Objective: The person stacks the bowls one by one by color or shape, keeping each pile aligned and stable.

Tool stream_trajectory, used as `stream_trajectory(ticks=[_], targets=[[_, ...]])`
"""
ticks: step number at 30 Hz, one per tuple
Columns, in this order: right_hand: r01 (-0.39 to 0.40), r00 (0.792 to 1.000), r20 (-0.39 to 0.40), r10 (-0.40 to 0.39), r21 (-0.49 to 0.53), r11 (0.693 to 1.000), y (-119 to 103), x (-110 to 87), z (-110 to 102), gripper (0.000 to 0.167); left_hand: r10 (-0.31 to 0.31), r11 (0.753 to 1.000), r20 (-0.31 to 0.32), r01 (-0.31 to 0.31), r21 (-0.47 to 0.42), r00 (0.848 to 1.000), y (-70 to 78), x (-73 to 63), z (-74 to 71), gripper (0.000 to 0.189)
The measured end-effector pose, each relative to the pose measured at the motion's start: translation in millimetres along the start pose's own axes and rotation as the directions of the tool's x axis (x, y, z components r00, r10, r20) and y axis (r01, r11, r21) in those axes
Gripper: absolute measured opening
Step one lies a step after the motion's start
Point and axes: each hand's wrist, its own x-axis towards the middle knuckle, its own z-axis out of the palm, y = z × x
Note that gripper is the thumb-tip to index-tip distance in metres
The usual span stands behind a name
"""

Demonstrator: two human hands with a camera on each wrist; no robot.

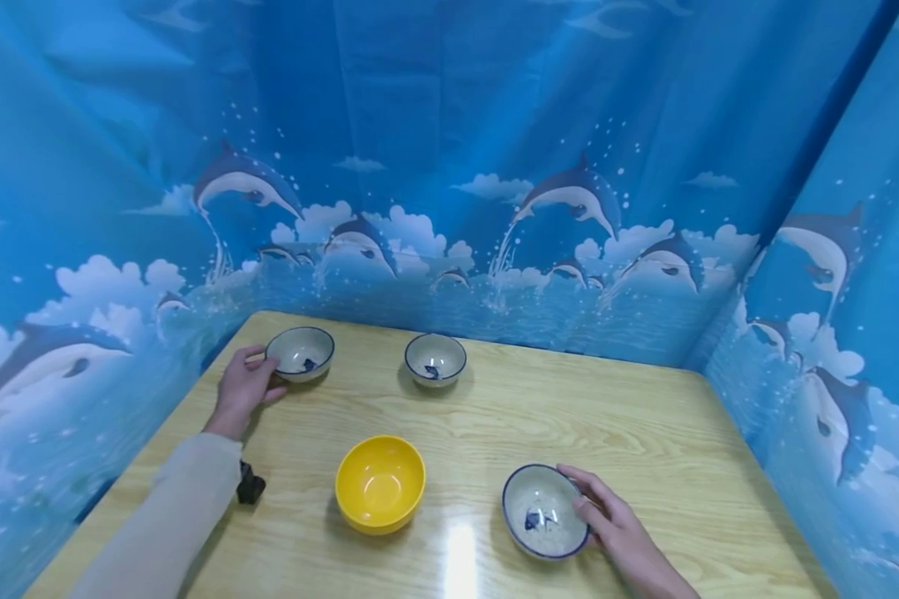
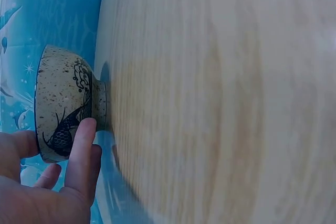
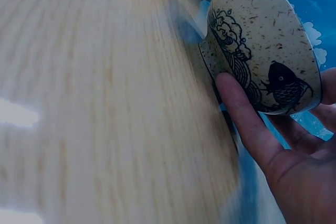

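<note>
At the table's far left corner, my left hand holds a speckled grey ceramic bowl with a dark blue rim. Its thumb lies at the rim, and a fingertip touches the fish-painted outer wall in the left wrist view. Near the front right, my right hand grips a matching bowl, thumb over the rim and fingers along the outside. In the right wrist view this bowl shows a dark fish and waves, with one fingertip near its foot.
A third matching bowl stands at the back middle. Between the arms, nearer the front, sits a yellow bowl. The wooden table meets a blue dolphin-printed curtain behind and at both sides. A black device is at the left wrist.
</note>
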Motion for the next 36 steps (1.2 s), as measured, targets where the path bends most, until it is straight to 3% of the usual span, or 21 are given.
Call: stream_trajectory(ticks=[8, 15, 29, 36], targets=[[0.03, 0.999, 0.022, -0.029, -0.028, 0.999, 1, -1.7, 1, 0.053, -0.076, 0.986, 0.067, 0.085, -0.143, 0.995, 1.2, 0.1, -0.3, 0.069], [0.025, 0.999, 0.033, -0.025, 0.003, 1.0, 1, -0.6, 5, 0.054, -0.094, 0.957, 0.097, 0.117, -0.264, 0.991, 1.2, -3.0, -5.5, 0.071], [0.032, 0.999, 0.03, -0.032, 0.007, 0.999, 2, -2.0, 5, 0.055, -0.065, 0.983, 0.168, 0.092, -0.157, 0.984, 12.9, -8.1, 1.6, 0.068], [0.02, 0.999, -0.037, -0.021, -0.009, 1.0, 2, -3.2, 7, 0.051, -0.051, 0.994, 0.237, 0.073, -0.086, 0.97, 23.7, -13.1, 11.9, 0.067]])
